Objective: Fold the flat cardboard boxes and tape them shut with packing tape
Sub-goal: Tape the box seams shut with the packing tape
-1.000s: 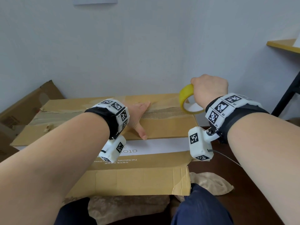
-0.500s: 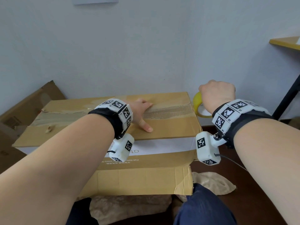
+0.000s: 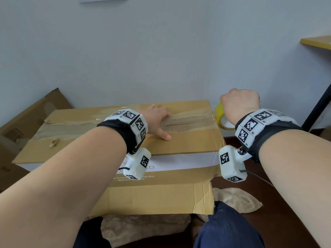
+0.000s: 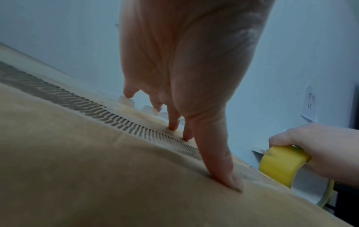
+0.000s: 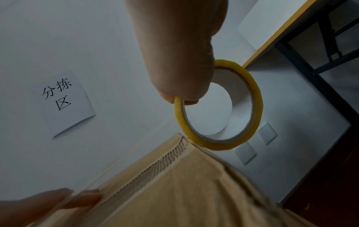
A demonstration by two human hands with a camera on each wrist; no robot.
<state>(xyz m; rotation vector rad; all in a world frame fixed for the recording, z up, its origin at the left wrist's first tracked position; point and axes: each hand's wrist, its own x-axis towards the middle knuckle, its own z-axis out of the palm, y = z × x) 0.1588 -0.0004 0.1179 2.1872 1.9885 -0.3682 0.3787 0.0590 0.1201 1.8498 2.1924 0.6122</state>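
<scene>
Moved: right hand [image 3: 240, 104] and tape roll [image 3: 220, 111] have slid right, off the box top and past its right edge.
Knee: dark trouser leg [image 3: 227, 228] lowest in view, crumpled brown paper [image 3: 236, 199] just beyond it.
Box: cardboard box [image 3: 188, 145] sits ahead, flaps down, torn strip along the top seam.
Left hand: left hand [image 3: 157, 120] lies flat, fingers spread, pressing the box top.
Right hand: curled tight round the yellow roll, just beside the box corner.
Wall: paper note [image 5: 64, 101] behind.

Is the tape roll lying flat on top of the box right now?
No, the right hand holds the tape roll in the air past the box's right edge.
</scene>
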